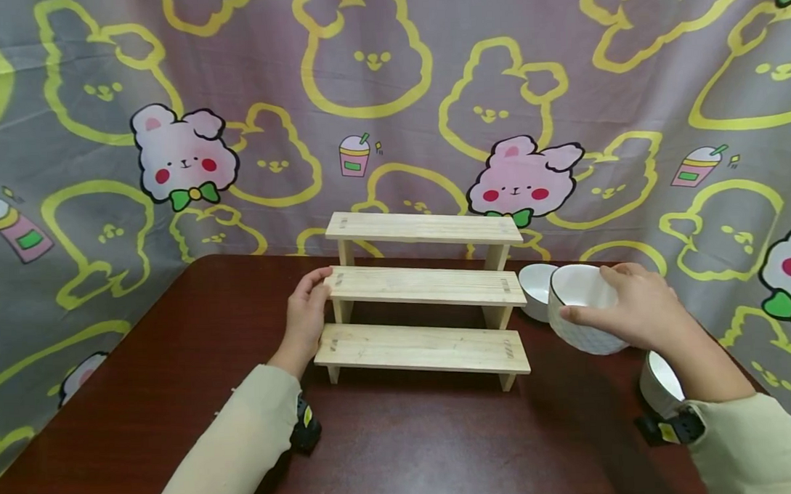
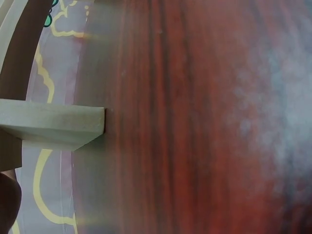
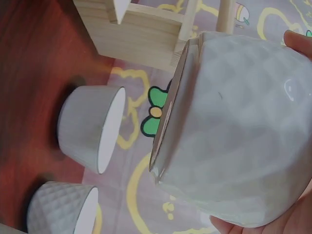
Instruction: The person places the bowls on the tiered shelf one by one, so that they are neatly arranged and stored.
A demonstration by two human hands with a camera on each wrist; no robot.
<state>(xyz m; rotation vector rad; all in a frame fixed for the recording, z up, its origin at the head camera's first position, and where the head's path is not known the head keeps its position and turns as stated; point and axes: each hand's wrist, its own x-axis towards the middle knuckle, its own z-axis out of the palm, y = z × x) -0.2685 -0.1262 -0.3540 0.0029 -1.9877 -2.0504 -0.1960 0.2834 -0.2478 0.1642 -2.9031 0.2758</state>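
A three-tier light wooden stand [image 1: 423,285] is on the dark table. My left hand [image 1: 306,315] grips the left end of its middle shelf; the left wrist view shows part of the stand [image 2: 53,122] and a bit of a finger [image 2: 9,200]. To the right of the stand my right hand [image 1: 639,304] holds a white bowl [image 1: 581,331] by its rim and side, off the table. The right wrist view shows this bowl's diamond-textured side [image 3: 243,126], with fingers [image 3: 300,43] at its edge.
One white bowl [image 1: 537,293] stands behind the held one, beside the stand. Another white bowl [image 1: 660,387] is near my right wrist. In the right wrist view a smooth bowl [image 3: 87,129] and a textured bowl [image 3: 58,209] stand on the table. A patterned curtain [image 1: 391,131] hangs behind.
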